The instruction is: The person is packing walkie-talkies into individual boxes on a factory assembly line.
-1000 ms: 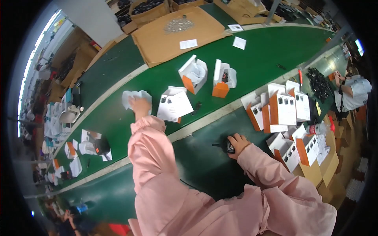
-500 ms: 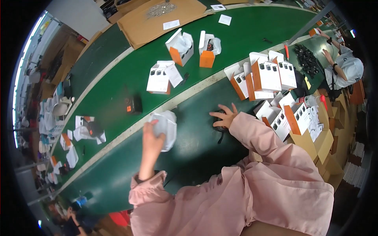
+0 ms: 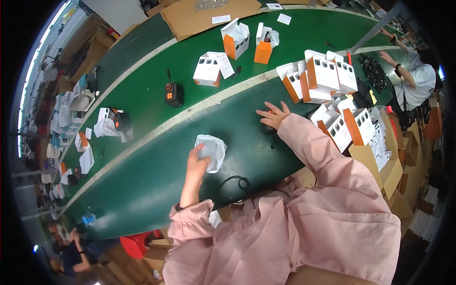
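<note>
In my left hand (image 3: 192,168) is a translucent white plastic bag (image 3: 216,154), its side pinched between thumb and fingers above the dark green worktop. My right hand (image 3: 279,117) lies over a small black device (image 3: 270,129) with an orange detail; the fingers are spread and touch it from above. A dark strap or antenna sticks out of that device toward me. Part of the device is hidden under the hand. Close to my left hand, a looped black cable (image 3: 240,181) lies near the worktop's front edge.
Beyond a pale rail, a green belt carries a black-and-orange device (image 3: 174,94) and opened white-and-orange boxes (image 3: 207,70). More boxes (image 3: 324,76) stack at right, above an open carton (image 3: 370,159). Another person (image 3: 418,78) works at far right; a second sits at lower left.
The view has shifted, and the belt items sit further right and higher. My left hand still has the bag; my right stays over the device. The black cable now shows near the front edge.
</note>
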`<state>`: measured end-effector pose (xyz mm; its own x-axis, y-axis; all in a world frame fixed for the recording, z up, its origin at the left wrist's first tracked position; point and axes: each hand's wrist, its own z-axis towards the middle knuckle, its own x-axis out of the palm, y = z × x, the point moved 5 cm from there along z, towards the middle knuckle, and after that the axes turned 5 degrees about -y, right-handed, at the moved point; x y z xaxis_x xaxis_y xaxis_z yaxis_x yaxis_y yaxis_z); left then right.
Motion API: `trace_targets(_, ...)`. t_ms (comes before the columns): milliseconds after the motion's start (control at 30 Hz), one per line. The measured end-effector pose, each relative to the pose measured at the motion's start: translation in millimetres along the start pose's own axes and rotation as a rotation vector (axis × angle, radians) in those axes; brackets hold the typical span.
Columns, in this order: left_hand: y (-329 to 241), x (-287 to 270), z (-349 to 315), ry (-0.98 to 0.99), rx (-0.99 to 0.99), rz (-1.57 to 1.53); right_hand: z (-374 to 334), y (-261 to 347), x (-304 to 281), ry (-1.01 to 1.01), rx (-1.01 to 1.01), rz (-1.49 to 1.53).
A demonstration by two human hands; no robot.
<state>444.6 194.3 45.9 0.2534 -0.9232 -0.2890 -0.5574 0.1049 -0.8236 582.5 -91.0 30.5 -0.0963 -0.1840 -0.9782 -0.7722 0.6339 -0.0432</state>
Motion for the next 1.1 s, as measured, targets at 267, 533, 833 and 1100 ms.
trace_targets(267, 4.8, 31.7, -15.3, 0.2, 0.018, -0.031, -24.4, 42.7, -34.2, -0.179, 0.502, 1.748)
trace_targets(533, -39.0, 53.5, -57.2, 0.533, -0.166, -0.422, -29.6, 101.6, -25.6, -0.278, 0.315, 2.295)
trace_targets(833, 31.3, 45.4, -48.6, 0.124, 0.524, 0.419, -38.8, 118.0, -43.4, -0.411, -0.118, 1.096)
trace_targets(1100, 45.0, 13.6, -55.1, -0.105, 0.352, 0.515, -43.7, 87.8, -2.7, -0.367, -0.581, 0.021)
